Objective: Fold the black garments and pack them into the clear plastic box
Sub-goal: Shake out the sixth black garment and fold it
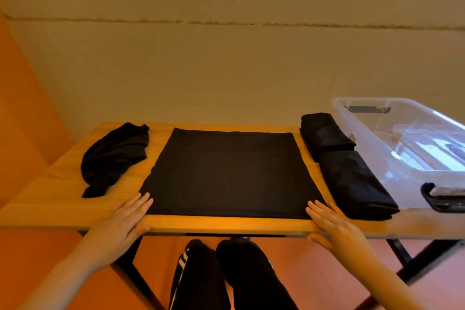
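A black garment (230, 173) lies flat in a rectangle on the middle of the wooden table (60, 199). My left hand (125, 219) rests with straight fingers at its near left corner. My right hand (329, 224) rests flat at its near right corner, thumb under the table edge. A crumpled black garment (114, 156) sits at the left. Two folded black garments (327, 136) (357, 186) lie in a row at the right, beside the clear plastic box (407, 148), which stands open on the table's right end.
The box has black latch handles (437, 199) at its near and far ends. A pale wall rises right behind the table. My legs in dark trousers (226, 277) are under the table's front edge, next to its black legs.
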Action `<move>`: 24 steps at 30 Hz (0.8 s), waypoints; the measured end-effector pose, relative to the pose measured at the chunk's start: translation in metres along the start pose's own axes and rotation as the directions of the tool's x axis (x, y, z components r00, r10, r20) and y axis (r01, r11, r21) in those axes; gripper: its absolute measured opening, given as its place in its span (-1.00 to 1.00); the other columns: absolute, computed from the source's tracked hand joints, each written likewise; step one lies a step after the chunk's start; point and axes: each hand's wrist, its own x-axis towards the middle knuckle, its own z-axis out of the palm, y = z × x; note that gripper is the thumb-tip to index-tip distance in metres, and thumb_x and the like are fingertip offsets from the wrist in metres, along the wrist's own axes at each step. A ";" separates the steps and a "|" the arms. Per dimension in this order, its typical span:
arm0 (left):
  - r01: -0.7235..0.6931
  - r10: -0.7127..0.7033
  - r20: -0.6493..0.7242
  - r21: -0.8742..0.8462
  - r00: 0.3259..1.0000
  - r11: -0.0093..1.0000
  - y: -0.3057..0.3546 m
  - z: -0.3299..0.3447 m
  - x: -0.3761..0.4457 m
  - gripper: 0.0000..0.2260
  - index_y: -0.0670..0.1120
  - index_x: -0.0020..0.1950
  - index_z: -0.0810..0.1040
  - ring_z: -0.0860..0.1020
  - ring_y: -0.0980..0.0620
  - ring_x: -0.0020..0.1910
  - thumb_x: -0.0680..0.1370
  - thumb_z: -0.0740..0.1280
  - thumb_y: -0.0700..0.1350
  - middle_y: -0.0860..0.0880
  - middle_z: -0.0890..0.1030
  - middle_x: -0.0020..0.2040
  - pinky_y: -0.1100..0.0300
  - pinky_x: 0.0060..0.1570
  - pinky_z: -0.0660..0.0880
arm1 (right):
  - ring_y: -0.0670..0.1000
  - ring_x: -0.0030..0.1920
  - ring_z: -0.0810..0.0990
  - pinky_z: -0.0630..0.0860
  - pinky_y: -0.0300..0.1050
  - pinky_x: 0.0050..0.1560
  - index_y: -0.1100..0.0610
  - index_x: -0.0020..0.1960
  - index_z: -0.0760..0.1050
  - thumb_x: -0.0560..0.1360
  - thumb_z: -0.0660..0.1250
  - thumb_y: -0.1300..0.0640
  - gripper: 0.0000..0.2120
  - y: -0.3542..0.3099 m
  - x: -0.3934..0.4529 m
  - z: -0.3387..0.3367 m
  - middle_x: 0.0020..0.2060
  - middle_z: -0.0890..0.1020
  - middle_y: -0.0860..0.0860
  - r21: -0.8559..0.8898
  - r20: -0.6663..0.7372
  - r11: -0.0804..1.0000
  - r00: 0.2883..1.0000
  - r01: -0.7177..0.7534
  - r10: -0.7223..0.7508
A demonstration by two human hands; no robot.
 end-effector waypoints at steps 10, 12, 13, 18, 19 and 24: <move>0.050 -0.066 -0.293 -0.059 0.954 0.997 0.033 -0.008 -0.032 -0.62 -0.12 0.05 0.66 0.65 -0.02 0.01 0.30 0.50 -0.42 -0.04 0.67 0.02 0.12 -0.08 0.55 | -0.03 -0.11 0.60 0.40 -0.18 0.15 0.21 -0.16 0.67 0.39 0.24 0.14 -0.75 0.000 -0.027 -0.001 -0.23 0.69 0.07 0.002 -0.391 0.999 0.919 0.049 -0.044; 0.179 -0.224 -0.215 -0.208 0.951 0.962 0.033 -0.026 -0.029 -0.77 -0.12 0.06 0.65 0.62 0.06 -0.01 0.47 0.37 -0.35 0.01 0.65 0.04 0.32 -0.03 0.50 | -0.01 -0.17 0.63 0.55 -0.09 0.03 0.18 -0.19 0.67 0.36 0.38 0.28 -0.90 -0.001 -0.025 -0.011 -0.28 0.67 0.04 0.078 -0.387 0.997 0.922 0.012 0.019; 0.239 -0.285 -0.159 -0.259 0.945 0.936 0.030 -0.035 -0.024 -0.79 -0.11 0.07 0.64 0.60 0.10 -0.04 0.53 0.31 -0.32 0.01 0.64 0.03 0.42 -0.09 0.44 | 0.02 -0.20 0.64 0.58 -0.15 -0.04 0.17 -0.17 0.67 0.34 0.42 0.37 -0.86 -0.003 -0.021 -0.022 -0.28 0.66 0.04 0.140 -0.375 0.990 0.924 -0.024 0.075; 0.240 -0.360 -0.311 -0.363 0.880 0.900 0.042 -0.121 0.023 -0.80 -0.17 0.08 0.61 0.41 0.08 -0.36 0.59 0.20 -0.27 -0.03 0.58 -0.05 0.28 -0.36 0.27 | -0.09 -0.05 0.53 0.39 -0.45 -0.05 0.20 0.04 0.61 0.52 0.27 0.30 -0.82 -0.005 0.042 -0.107 -0.07 0.62 0.02 0.458 -0.387 0.887 0.885 -0.057 0.257; 0.242 -0.393 -0.337 -0.411 0.856 0.879 0.048 -0.141 0.034 -0.82 -0.17 0.04 0.59 0.37 0.08 -0.39 0.60 0.19 -0.25 -0.02 0.56 -0.14 0.26 -0.39 0.25 | -0.08 -0.02 0.52 0.38 -0.39 0.00 0.21 0.06 0.60 0.54 0.24 0.29 -0.81 -0.006 0.058 -0.127 -0.05 0.62 0.04 0.491 -0.388 0.869 0.879 -0.058 0.278; 0.012 -0.563 -0.416 -0.798 0.714 0.603 0.062 -0.220 0.068 -0.88 -0.17 -0.05 0.51 0.46 -0.02 -0.06 0.61 0.20 -0.20 0.02 0.51 -0.20 0.15 -0.05 0.36 | -0.01 -0.02 0.51 0.36 -0.22 0.03 0.24 0.00 0.60 0.53 0.17 0.38 -0.76 -0.014 0.097 -0.213 -0.09 0.60 0.07 0.502 -0.547 0.865 0.776 0.004 0.314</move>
